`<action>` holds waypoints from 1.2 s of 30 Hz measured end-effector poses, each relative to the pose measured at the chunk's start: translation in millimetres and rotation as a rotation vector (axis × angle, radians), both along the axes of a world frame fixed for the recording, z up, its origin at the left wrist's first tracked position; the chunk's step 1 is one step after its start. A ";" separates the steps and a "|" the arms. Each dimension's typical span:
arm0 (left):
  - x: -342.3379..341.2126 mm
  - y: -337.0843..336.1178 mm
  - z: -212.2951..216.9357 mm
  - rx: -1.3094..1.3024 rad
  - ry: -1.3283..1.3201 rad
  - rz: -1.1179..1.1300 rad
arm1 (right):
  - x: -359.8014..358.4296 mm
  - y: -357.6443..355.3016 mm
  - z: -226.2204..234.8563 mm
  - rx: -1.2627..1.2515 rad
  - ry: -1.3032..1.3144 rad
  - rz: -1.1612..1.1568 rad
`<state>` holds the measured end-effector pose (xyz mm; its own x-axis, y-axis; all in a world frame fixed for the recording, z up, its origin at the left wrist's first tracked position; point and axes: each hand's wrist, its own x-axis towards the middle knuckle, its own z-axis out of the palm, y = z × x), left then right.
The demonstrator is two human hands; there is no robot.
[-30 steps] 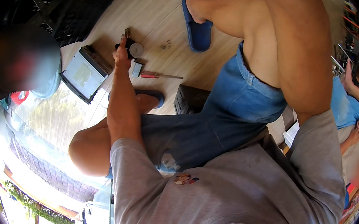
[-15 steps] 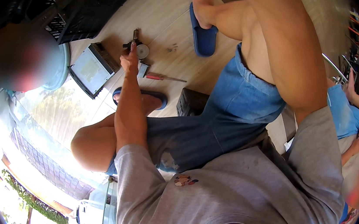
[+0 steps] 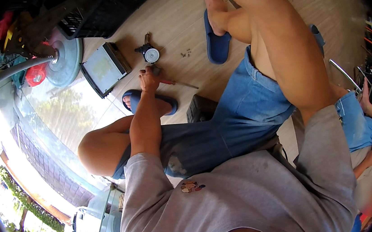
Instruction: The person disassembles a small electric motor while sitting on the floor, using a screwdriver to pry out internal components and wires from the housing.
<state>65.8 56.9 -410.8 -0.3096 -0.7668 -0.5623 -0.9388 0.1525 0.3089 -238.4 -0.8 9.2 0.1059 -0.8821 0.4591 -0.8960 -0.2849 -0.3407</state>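
My left hand (image 3: 149,80) reaches down to the floor. Its fingers are curled over a small grey block (image 3: 155,69), which they partly hide. Just beyond it lies a black motor-like part with a white disc (image 3: 149,53), apart from the fingers. A screwdriver (image 3: 167,82) with a red handle rests beside the hand, its shaft pointing right. To the left is a flat silver-topped electronic unit (image 3: 105,70) with a black front. Several tiny screws (image 3: 185,53) are scattered right of the motor part. My right arm stretches past the upper edge, so my right hand is out of sight.
A black plastic crate (image 3: 105,15) stands at the far left, near a pale blue round base (image 3: 69,60) with a metal pole. A dark box (image 3: 200,107) sits between my legs. My slippered feet flank the parts. Another person in blue shorts (image 3: 356,118) sits at the right.
My left hand has moved back from the motor part to the grey block. The motor part stays on the floor. My right arm has swung further left across the top, and the whole view has shifted slightly.
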 end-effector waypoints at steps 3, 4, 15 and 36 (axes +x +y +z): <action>0.5 -4.7 -9.1 0.100 -0.016 -0.006 | -0.7 6.0 -0.7 0.154 -0.106 -0.017; 1.8 -5.3 -13.0 0.092 0.001 -0.014 | 0.3 5.5 -0.3 0.167 -0.106 -0.019; -27.4 -19.3 32.2 0.354 0.288 0.038 | -2.5 6.9 10.9 0.242 -0.113 0.018; -48.3 -66.7 396.8 0.167 1.246 -0.024 | 16.7 21.2 39.4 0.242 -1.252 0.080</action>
